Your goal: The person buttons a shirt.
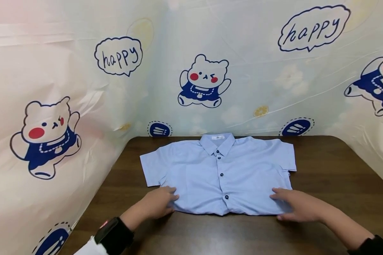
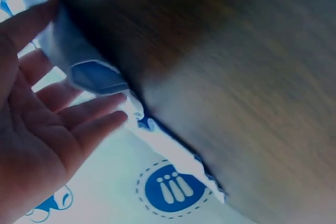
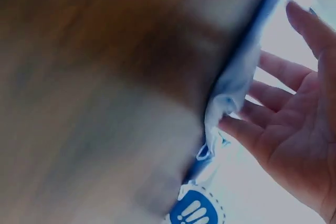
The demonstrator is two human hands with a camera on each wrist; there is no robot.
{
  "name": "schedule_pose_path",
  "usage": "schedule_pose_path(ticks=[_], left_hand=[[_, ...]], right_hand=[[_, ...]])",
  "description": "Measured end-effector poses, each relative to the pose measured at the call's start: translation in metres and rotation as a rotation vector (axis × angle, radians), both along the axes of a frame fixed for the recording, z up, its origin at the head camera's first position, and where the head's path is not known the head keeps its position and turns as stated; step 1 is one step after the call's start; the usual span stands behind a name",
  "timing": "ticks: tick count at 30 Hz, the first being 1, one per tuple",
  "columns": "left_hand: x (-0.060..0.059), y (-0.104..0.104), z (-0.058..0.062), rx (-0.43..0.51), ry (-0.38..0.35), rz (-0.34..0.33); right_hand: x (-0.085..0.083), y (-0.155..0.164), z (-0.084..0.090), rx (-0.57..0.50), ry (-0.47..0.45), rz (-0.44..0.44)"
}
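A light blue short-sleeved shirt (image 1: pixel 194 173) lies front side up on the brown wooden surface (image 1: pixel 226 235), in the centre and lower centre of the head view. Its collar (image 1: pixel 217 145) points to the top of the frame and its sleeves spread to either side, an arrangement that seems meant to keep the front flat and square. The bottom edge looks rounded, probably because the lower part is turned under; the underside is hidden.

The left hand (image 1: pixel 159 202) is at the shirt's lower left corner, the right hand (image 1: pixel 301 205) at its lower right. Both have fingers extended and loosely spread, curled round nothing, with some fingertips at the cloth; how firmly they press cannot be told. Placed opposite each other, they probably serve to steady or even out both sides together.

Behind, a printed backdrop (image 1: pixel 258 85) fills the upper frame, seemingly hung to screen the workspace.
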State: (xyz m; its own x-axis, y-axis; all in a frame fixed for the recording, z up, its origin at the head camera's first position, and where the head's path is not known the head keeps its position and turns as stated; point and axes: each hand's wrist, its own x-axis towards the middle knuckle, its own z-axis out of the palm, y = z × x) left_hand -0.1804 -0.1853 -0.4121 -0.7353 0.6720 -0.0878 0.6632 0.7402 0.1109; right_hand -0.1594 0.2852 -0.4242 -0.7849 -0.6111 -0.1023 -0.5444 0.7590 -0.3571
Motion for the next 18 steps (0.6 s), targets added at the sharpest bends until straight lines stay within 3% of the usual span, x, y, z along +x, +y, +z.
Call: schedule_pose_path(ticks=[3,7,9,13,18], left_hand=[[0.004,0.001,-0.002,-0.028,0.105,-0.046],[0.007,0.000,-0.006,-0.039,0.177,-0.061],[0.005,-0.001,-0.006,-0.025,0.196,-0.077],[-0.001,-0.011,0.000,0.109,0.102,-0.125],[-0.008,-0.030,0.018,0.359,-0.102,-0.140]], right_hand=[[0.007,0.008,-0.002,0.020,0.070,0.021],[0.011,0.008,-0.012,0.039,0.304,0.060],[0.011,0.007,-0.013,0.047,0.372,0.064],[0.010,0.010,-0.004,0.001,0.342,0.062],[0.005,0.025,0.018,-0.210,0.238,0.061]])
